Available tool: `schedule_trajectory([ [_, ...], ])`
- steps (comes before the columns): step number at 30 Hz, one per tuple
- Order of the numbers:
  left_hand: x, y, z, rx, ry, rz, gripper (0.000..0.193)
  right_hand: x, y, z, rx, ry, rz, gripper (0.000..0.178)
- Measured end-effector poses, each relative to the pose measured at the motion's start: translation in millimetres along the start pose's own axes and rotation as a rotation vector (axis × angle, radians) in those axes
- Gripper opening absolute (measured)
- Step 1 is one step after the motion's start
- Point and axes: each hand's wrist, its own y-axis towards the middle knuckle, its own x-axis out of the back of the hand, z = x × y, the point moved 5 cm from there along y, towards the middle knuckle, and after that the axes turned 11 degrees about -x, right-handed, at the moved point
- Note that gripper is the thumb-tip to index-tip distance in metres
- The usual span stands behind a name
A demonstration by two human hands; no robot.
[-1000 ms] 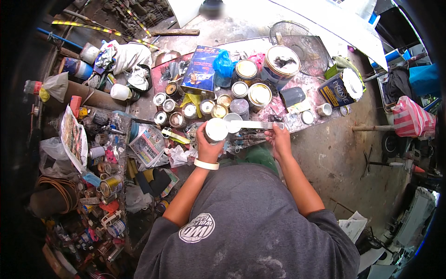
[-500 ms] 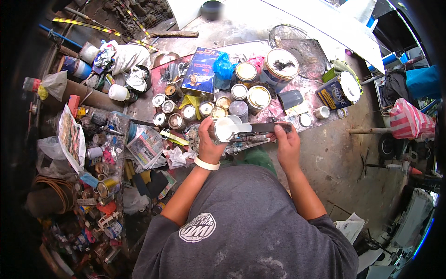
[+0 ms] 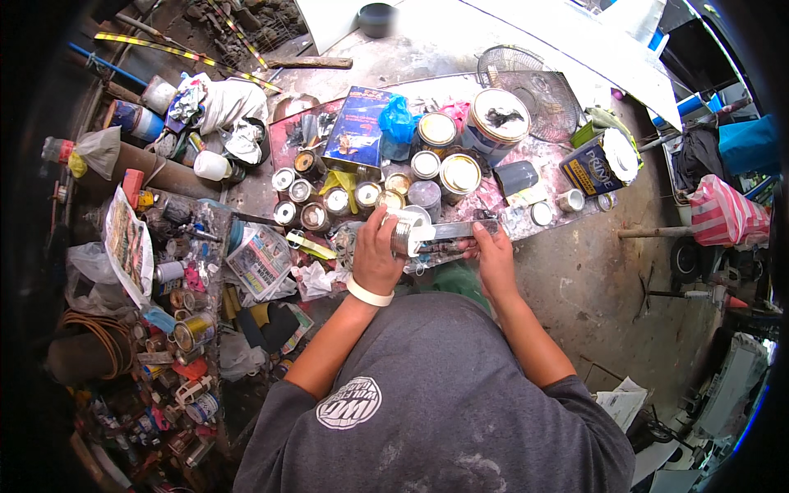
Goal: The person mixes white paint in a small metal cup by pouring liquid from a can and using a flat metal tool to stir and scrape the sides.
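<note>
My left hand (image 3: 376, 256) is wrapped round a small silver can (image 3: 400, 236) whose opening is smeared with white. The can lies tipped over toward the right. In my right hand (image 3: 496, 261) is a flat metal spatula (image 3: 451, 231), gripped at its dark end. Its white-coated end sits at the mouth of the can, and how far it reaches inside is hidden. Just beyond my hands, several small paint cans (image 3: 336, 200) stand on the cluttered table, among them a larger one with a cream lid (image 3: 459, 174).
Farther back stand a blue rectangular tin (image 3: 355, 125), a big paint bucket (image 3: 498, 115) and a round fan grille (image 3: 546, 103). A dark rectangular tin (image 3: 593, 167) is at the table's right edge. Folded newspaper (image 3: 258, 261) and a crowded shelf of cans (image 3: 193, 331) lie to the left.
The can has tipped to the right, so its silver side now shows. The spatula has shifted slightly left with my right hand, its white end now at the can's mouth.
</note>
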Motion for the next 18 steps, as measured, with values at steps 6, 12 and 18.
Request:
schedule_trajectory([
  [6,-6.1,-6.9,8.2,0.223,-0.163,-0.007,0.08,7.1,5.5,-21.3,-0.235,0.162,0.035,0.019],
  [12,-21.8,-27.1,27.5,0.475,-0.343,-0.043,0.079,11.2,1.5,-1.7,-0.179,0.188,0.038,0.019],
  [18,-34.9,-44.5,40.4,0.593,-0.443,-0.042,0.079,20.5,2.2,15.0,-0.099,0.174,0.008,0.017],
])
